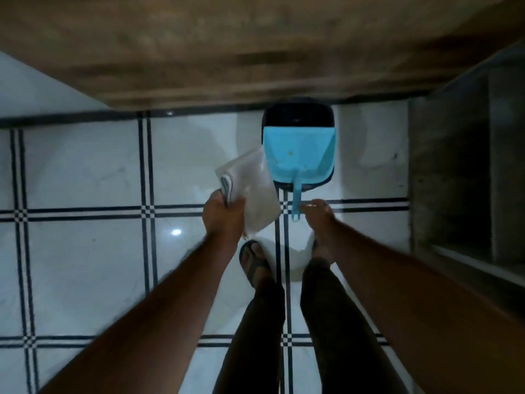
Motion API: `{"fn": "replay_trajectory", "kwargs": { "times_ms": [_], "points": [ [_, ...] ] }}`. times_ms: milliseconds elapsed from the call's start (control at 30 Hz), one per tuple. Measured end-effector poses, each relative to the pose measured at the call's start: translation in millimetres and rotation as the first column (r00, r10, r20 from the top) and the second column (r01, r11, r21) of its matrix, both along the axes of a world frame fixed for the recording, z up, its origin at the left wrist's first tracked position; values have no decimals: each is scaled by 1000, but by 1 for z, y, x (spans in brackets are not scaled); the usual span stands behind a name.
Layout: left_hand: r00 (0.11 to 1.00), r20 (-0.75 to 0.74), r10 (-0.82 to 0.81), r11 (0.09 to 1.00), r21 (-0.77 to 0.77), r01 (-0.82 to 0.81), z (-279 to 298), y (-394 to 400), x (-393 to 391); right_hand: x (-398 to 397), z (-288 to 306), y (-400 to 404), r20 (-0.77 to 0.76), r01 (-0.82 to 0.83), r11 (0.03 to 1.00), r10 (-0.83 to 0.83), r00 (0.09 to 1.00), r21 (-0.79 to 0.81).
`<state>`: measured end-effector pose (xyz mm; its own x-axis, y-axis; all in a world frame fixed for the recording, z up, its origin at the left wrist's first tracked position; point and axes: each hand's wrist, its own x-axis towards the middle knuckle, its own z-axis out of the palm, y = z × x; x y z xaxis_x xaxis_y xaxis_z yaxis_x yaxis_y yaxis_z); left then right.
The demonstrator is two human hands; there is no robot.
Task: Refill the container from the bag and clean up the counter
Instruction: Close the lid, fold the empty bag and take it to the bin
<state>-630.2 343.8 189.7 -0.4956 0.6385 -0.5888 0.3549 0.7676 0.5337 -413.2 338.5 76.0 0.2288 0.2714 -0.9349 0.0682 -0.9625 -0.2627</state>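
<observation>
Ahead of both hands, a light-blue plastic dustpan (pixel 298 155) sits tilted over a dark bin (pixel 297 115). Right hand (pixel 318 216) pinches its handle end. Left hand (pixel 224 217) grips a crumpled translucent white plastic bag (pixel 252 183), just left of the dustpan.

No readable text anywhere in view.

The pale bag (pixel 252 189), held just left of the blue dustpan (pixel 298 155), shows only a blank, blurred face with no print that can be made out. The dustpan itself carries no legible mark, brand or number; a tiny yellowish speck near its middle is too small to tell as anything written. The dark bin (pixel 298 115) under the dustpan, the tiled floor (pixel 85 172) left of it and the wooden counter front (pixel 227 46) above it bear no signs or labels.
</observation>
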Motion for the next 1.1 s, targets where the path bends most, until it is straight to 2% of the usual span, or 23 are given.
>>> {"fn": "replay_trajectory", "kwargs": {
  "times_ms": [100, 200, 300, 400, 500, 567, 633, 700, 800, 933, 1033, 1100],
  "points": [
    [1000, -19, 2, 999, -35, -2, -45, -9, 0, -20, -44, 1, 17, 37, 999, -37, 999, -6],
    [998, -55, 20, 999, -41, -23, -67, -18, -2, -36, -75, 3, 58, 51, 996, -55, 997, 71],
    [995, -51, 82, 996, -40, -84, -66, -21, -3, -43, -71, 9, 154, 65, 988, -87, 984, 140],
    [993, -35, 111, 993, -21, -112, -49, -7, 5, -26, -37, 16, 308, -77, 985, 26, 951, 154],
    [990, -123, -73, 996, 39, 79, -31, 22, 21, 9, -12, 20, 421, -42, 975, -56, 905, 220],
    [955, -165, -246, 957, 115, 266, -28, 50, 34, 35, -1, 28, 483, -5, 962, -133, 865, 273],
    [862, -258, -437, 859, 166, 485, -39, 82, 47, 60, 2, 35, 520, 19, 958, -172, 836, 286],
    [716, -381, -584, 720, 164, 674, -62, 112, 64, 83, -3, 41, 548, 22, 953, -192, 815, 302],
    [486, -477, -732, 534, 41, 845, -102, 146, 95, 108, -28, 47, 573, 3, 944, -203, 794, 330],
    [269, -490, -829, 356, -92, 930, -167, 164, 132, 130, -70, 49, 587, -7, 942, -203, 784, 335],
    [113, -381, -918, 230, -277, 933, -214, 159, 149, 142, -100, 46, 611, -45, 942, -179, 771, 333],
    [80, -334, -939, 206, -362, 909, -244, 152, 157, 149, -118, 41, 611, -73, 944, -147, 778, 321]
  ]
}}
